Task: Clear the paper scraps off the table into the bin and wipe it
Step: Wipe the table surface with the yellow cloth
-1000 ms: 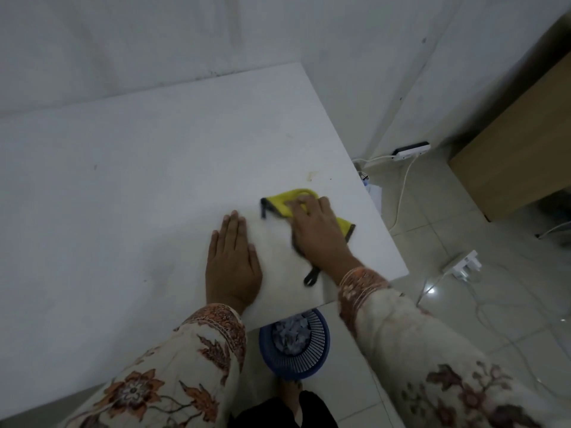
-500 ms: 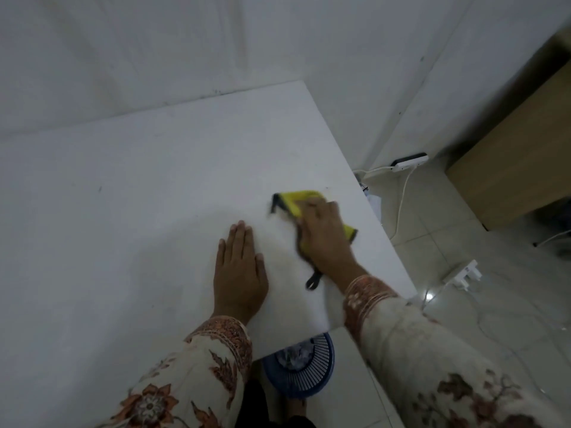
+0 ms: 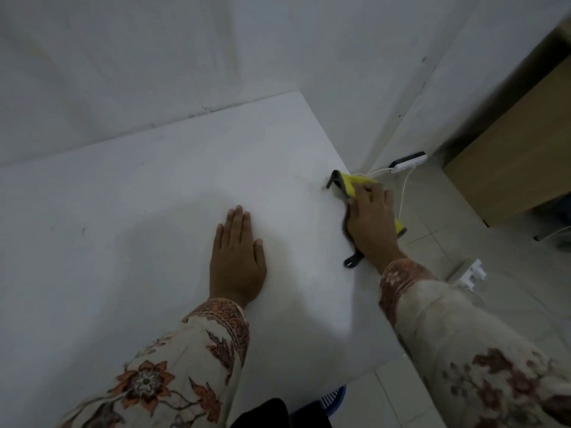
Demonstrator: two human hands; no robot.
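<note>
The smooth white rectangular desk (image 3: pixel 139 211) fills most of the view. The left hand (image 3: pixel 236 261) lies flat on it, fingers straight. The right hand (image 3: pixel 370 223) presses a soft yellow, dark-edged cleaning cloth (image 3: pixel 350 185) near the desk's right edge. A blue slatted bin (image 3: pixel 332 400), probably plastic, peeks out below.

Cloth (image 3: pixel 352 185) on table (image 3: pixel 154 211), right of left hand (image 3: pixel 236 257)

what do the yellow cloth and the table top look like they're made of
The yellow cloth looks like soft woven or microfibre fabric, matte, with dark trim and a hanging loop; it folds and bunches under the right hand. The table looks like white laminate or painted board: flat, smooth, dull sheen, crisp edge. Neither is certain.
</note>
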